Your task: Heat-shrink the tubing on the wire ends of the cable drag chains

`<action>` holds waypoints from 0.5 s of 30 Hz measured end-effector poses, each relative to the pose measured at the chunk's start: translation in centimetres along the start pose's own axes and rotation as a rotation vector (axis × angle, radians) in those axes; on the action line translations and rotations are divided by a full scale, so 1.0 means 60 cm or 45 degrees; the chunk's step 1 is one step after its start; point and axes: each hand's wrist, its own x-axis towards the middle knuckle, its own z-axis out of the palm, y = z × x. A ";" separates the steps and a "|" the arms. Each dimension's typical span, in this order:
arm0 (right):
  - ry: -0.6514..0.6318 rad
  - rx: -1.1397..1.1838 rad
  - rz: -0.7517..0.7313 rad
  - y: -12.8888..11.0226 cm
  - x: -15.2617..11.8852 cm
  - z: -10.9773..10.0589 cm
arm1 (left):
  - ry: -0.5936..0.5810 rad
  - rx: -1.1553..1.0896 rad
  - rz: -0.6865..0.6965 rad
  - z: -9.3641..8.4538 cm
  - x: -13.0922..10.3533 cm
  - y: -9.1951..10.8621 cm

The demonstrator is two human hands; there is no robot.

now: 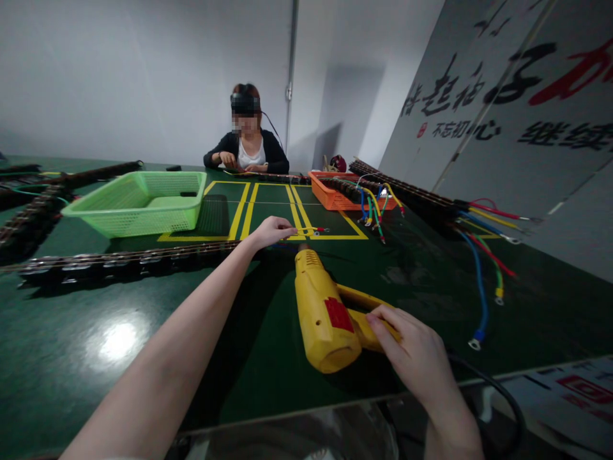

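My right hand (407,338) is closed around the handle of a yellow heat gun (318,306) with a red label. Its nozzle points away from me, just short of my left hand (272,231). There, my left fingers pinch a few thin wires (309,230), yellow and red among them, whose ring terminals stick out to the right. A dark cable chain (129,262) runs along the table from the left up to my left hand. How the wires join the chain is hidden behind my hand.
A green basket (138,220) stands at left, an orange basket (330,195) with wired chains at back right. More chains with ring-ended cables (479,287) lie at right, others (38,211) at far left. A person (249,147) sits across the green table (268,358).
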 end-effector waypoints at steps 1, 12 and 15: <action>-0.009 0.000 -0.003 0.002 -0.001 -0.003 | 0.003 0.001 0.003 0.001 0.001 -0.002; -0.419 -0.039 -0.105 -0.028 0.020 -0.016 | 0.028 0.197 -0.040 -0.020 0.004 -0.007; -0.401 -0.052 -0.116 -0.036 0.020 -0.004 | -0.020 0.206 -0.118 -0.044 -0.007 -0.013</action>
